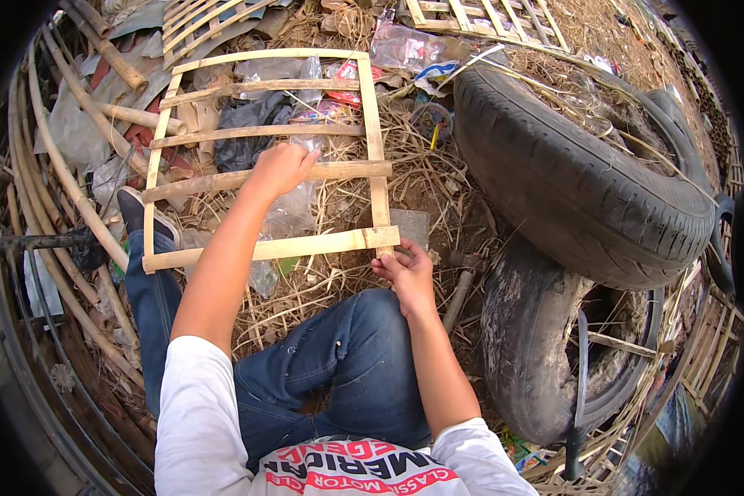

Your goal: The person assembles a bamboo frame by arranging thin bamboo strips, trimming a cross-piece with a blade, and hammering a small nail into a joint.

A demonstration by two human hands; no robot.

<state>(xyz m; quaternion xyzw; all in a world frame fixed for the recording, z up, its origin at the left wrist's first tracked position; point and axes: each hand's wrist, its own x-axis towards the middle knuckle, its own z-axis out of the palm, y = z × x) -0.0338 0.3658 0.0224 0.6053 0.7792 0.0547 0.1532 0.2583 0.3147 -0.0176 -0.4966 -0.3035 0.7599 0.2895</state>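
A light bamboo frame (374, 132), made of two side strips and several crosswise slats, is held up in front of me over the littered ground. My left hand (281, 171) is closed round its second slat from the near end (351, 170), near the middle. At the frame's near right corner my right hand (407, 273) pinches the end of the side strip, just beside the nearest slat (322, 245). The fingertips of my left hand are partly hidden behind the slat.
Two worn tyres (583, 178) are stacked at the right. Similar bamboo frames (488, 18) lie at the far side. Long bamboo poles (74, 198) crowd the left. Straw (446, 194), plastic bags (256, 120) and wrappers cover the ground. A hammer-like tool (579, 397) rests by the lower tyre.
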